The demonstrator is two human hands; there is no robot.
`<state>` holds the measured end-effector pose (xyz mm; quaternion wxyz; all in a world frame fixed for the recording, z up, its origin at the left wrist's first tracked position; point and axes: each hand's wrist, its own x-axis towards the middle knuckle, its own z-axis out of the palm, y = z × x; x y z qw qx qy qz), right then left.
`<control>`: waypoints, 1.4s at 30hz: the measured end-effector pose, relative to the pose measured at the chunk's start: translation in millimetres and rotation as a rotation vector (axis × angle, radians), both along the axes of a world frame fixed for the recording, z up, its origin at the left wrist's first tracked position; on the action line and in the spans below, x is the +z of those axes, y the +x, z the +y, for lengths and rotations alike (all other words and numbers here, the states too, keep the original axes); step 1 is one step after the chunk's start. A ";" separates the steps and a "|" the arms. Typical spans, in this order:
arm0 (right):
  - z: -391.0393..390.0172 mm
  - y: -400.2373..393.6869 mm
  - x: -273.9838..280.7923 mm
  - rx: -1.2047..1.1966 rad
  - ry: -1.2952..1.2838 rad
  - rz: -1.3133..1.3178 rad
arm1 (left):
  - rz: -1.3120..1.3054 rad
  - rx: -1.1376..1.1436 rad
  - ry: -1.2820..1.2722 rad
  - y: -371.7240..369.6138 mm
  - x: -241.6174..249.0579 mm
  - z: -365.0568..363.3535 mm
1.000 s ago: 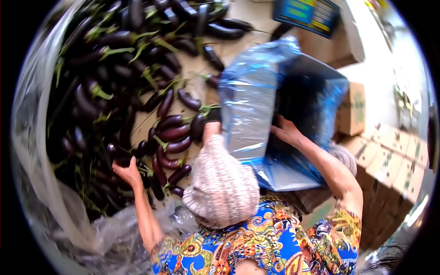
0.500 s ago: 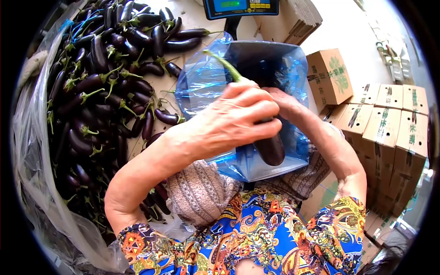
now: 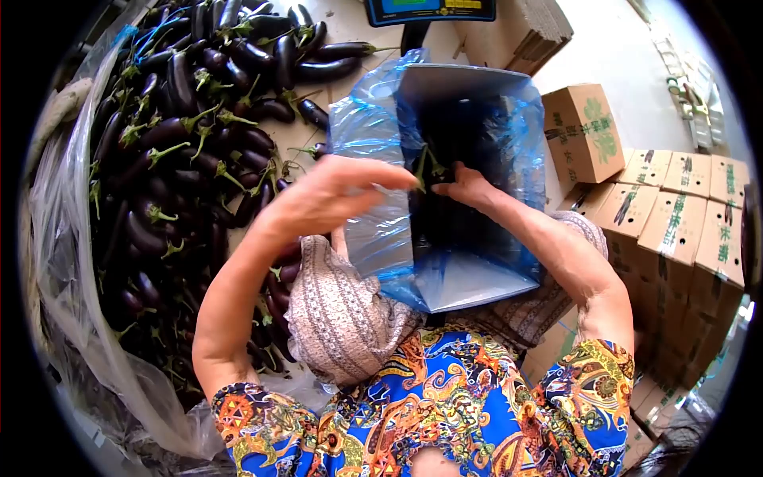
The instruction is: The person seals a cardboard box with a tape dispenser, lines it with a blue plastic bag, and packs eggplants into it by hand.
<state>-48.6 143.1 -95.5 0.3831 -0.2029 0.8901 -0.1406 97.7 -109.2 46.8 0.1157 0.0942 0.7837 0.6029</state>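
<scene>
My left hand (image 3: 338, 191) hovers over the left rim of a cardboard box (image 3: 485, 294) lined with blue plastic film (image 3: 369, 135). Its fingers are stretched out, nothing is in them, and it looks a little blurred. Inside the box, my right hand (image 3: 470, 188) reaches in from the right with thumb and index finger apart; its other fingers are partly hidden. Beside its fingertips are the green stems of eggplants (image 3: 431, 165), whose dark bodies are hard to make out in the shadow.
A large heap of eggplants (image 3: 183, 87) covers the floor to the left, bordered by clear plastic sheeting (image 3: 56, 238). Behind the box stands a digital scale display (image 3: 429, 9), near flattened cardboard (image 3: 520, 32). Closed printed cartons (image 3: 668, 230) are stacked at right, with another carton (image 3: 584, 131) beside them.
The eggplant that was in my left hand is now out of it. That hand has moved left and opened, while my right hand is lower in the view at the box.
</scene>
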 end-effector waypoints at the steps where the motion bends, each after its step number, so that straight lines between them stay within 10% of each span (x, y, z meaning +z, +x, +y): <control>1: 7.5 -3.5 -12.4 -0.023 0.016 -0.063 | -0.044 0.174 0.099 18.0 1.4 -18.1; 9: -11.2 7.9 1.8 0.053 -0.255 -0.136 | -0.275 1.707 0.133 280.7 -161.4 -141.8; 13: -9.4 6.0 -38.0 0.348 0.227 0.170 | -0.394 2.024 -0.409 420.4 -239.7 -142.8; 16: -19.2 15.1 -55.8 0.231 0.194 0.319 | -0.713 1.936 -0.821 426.7 -221.3 -122.7; 24: 25.4 -18.8 -79.5 0.507 -0.217 0.309 | -1.430 1.731 -0.901 419.5 -269.0 -106.5; 31: -17.5 7.3 29.5 0.232 -0.164 -0.029 | -0.499 1.693 0.258 425.0 -210.1 -71.5; 37: -67.8 -16.4 137.9 0.186 -0.266 -0.061 | -0.298 1.236 0.240 266.5 -59.4 -46.6; 42: -86.9 -1.9 191.2 0.049 -0.479 -0.597 | 0.418 0.513 -0.586 104.4 28.3 -41.6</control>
